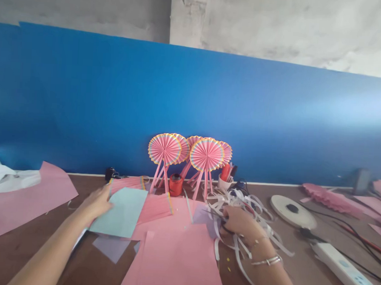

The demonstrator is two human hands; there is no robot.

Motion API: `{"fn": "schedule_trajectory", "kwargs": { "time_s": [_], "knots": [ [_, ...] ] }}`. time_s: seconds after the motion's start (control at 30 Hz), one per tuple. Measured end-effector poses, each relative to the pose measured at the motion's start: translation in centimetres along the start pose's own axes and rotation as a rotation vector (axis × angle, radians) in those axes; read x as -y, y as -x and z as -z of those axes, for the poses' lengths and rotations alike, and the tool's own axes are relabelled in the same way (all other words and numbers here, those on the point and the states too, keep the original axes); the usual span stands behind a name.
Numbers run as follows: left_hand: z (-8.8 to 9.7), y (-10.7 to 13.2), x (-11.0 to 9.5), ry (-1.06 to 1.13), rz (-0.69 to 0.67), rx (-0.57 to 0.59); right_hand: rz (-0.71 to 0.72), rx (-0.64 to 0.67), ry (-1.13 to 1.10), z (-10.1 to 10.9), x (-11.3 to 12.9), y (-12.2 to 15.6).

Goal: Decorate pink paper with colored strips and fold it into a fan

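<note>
My left hand (98,202) lies at the left edge of a pale blue-green sheet (123,213), thumb over the sheet and fingers stretched toward a pleated pink paper strip (127,185). Another pleated pink piece (157,206) with a coloured edge lies to the right. My right hand (240,221) is closed around what looks like dark-handled scissors (215,213), blades pointing left, among a tangle of white paper strips (238,200). Large pink sheets (181,261) lie between my hands, with lilac paper (202,215) partly under them.
Several round pink paper fans (207,155) stand at the back, near a red roll-like object (176,185) and a white cup (224,183) of tools. On the right are a white disc (292,210), cables and a power strip (346,269). A blue partition (116,100) rises behind.
</note>
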State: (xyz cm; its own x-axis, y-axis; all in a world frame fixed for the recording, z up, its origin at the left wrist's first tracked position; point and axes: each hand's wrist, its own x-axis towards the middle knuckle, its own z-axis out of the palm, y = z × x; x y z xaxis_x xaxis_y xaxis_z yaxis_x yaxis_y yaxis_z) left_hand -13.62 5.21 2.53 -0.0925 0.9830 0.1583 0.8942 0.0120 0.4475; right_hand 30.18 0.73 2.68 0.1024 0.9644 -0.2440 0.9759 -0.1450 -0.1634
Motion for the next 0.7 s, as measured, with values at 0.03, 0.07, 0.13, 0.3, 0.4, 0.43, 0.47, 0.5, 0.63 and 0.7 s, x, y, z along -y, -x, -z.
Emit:
{"fn": "schedule_trajectory", "kwargs": {
  "time_s": [0.03, 0.07, 0.13, 0.3, 0.4, 0.43, 0.47, 0.5, 0.63, 0.7],
  "knots": [
    [-0.4, 0.5, -0.7, -0.206, -0.063, -0.113, -0.014, 0.015, 0.005, -0.1, 0.0, 0.0],
    [-1.0, 1.2, -1.6, -0.244, -0.117, -0.139, -0.024, 0.031, 0.005, -0.2, 0.0, -0.1],
    [-3.0, 3.5, -3.6, -0.237, -0.256, -0.103, -0.033, 0.061, -0.007, -0.2, 0.0, -0.1],
    [-10.4, 10.5, -6.6, -0.045, -1.006, 0.106, -0.061, 0.085, -0.052, -0.1, -0.6, -0.1],
    [-13.2, 12.5, -6.9, -0.122, -1.245, 0.162, -0.09, 0.076, -0.074, -0.3, -1.2, -0.3],
    [-13.6, 12.7, -6.9, -0.154, -1.264, 0.158, -0.089, 0.076, -0.084, -0.3, -1.4, -0.4],
    [-13.8, 12.8, -6.9, -0.179, -1.268, 0.142, -0.087, 0.079, -0.095, -0.4, -1.6, -0.5],
    [-13.8, 12.9, -6.9, -0.191, -1.266, 0.121, -0.08, 0.083, -0.106, -0.4, -1.8, -0.6],
    [-13.6, 13.0, -6.9, -0.149, -1.278, 0.03, -0.061, 0.068, -0.136, -0.7, -2.0, -1.0],
    [-13.5, 13.2, -7.0, -0.135, -1.287, 0.009, -0.067, 0.053, -0.153, -0.9, -2.0, -1.1]
  ]
}}
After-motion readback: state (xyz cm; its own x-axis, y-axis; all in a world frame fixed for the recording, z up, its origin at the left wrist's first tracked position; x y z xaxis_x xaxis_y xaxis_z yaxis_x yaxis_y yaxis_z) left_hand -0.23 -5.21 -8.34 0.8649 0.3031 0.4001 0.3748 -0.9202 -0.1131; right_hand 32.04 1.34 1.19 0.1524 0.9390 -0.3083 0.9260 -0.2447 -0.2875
